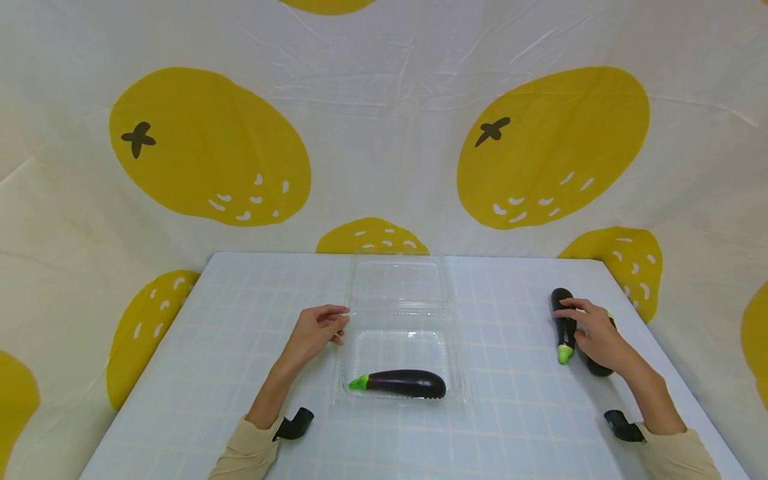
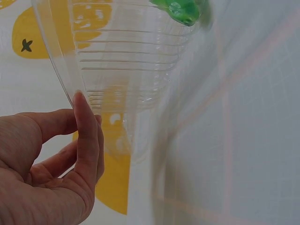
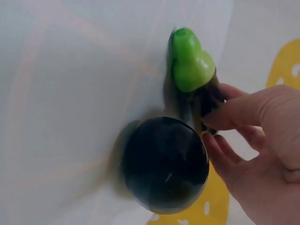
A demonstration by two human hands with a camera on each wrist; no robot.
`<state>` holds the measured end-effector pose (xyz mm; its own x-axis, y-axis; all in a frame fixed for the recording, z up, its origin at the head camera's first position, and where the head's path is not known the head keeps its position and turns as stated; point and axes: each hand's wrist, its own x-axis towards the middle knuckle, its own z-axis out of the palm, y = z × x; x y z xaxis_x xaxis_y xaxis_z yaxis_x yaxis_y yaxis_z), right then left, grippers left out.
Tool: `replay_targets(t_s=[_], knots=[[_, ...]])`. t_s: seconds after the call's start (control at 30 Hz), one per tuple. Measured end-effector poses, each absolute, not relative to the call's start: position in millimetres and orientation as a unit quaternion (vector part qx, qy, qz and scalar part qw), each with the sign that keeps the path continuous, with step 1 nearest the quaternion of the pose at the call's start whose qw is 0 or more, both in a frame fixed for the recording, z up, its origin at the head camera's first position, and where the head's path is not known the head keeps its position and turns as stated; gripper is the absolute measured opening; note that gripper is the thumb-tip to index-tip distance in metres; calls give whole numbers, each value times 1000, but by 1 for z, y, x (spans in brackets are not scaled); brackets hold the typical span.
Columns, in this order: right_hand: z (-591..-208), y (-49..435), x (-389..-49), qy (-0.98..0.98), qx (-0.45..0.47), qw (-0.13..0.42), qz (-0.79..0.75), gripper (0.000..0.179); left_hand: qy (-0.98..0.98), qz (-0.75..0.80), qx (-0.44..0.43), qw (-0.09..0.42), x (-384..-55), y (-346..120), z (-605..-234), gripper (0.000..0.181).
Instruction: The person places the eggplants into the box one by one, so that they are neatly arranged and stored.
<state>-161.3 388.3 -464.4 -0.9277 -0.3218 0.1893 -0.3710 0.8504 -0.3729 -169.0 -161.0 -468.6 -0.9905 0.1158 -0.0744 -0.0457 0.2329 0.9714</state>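
In the head view my left hand is at the left edge of a clear plastic clamshell container, pinching its rim; the left wrist view shows thumb and fingers at that rim. The container's lid lies folded back. One dark eggplant with a green stem lies across the container's near side. At the right of the table my right hand grips another eggplant, its fingers over the far part and thumb on the near side. A third eggplant lies beside it, partly hidden under the hand.
The table has a pale gridded cover. A white cloth with yellow fruit prints hangs behind and around it. Black wrist devices show at both sleeves.
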Motion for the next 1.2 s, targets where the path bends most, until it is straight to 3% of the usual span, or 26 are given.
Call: replay_targets(t_s=[0.27,0.93,1.2], knots=[[-461,383,-165,-976,155,3,153,54,781,621,19,66,-169,-161,-469,30],[-467,379,-163,-960,227,129,105,51,777,626,25,65,-168,-161,-469,30],[-464,378,-162,-961,208,121,135,52,780,622,25,64,-169,-161,-468,30]])
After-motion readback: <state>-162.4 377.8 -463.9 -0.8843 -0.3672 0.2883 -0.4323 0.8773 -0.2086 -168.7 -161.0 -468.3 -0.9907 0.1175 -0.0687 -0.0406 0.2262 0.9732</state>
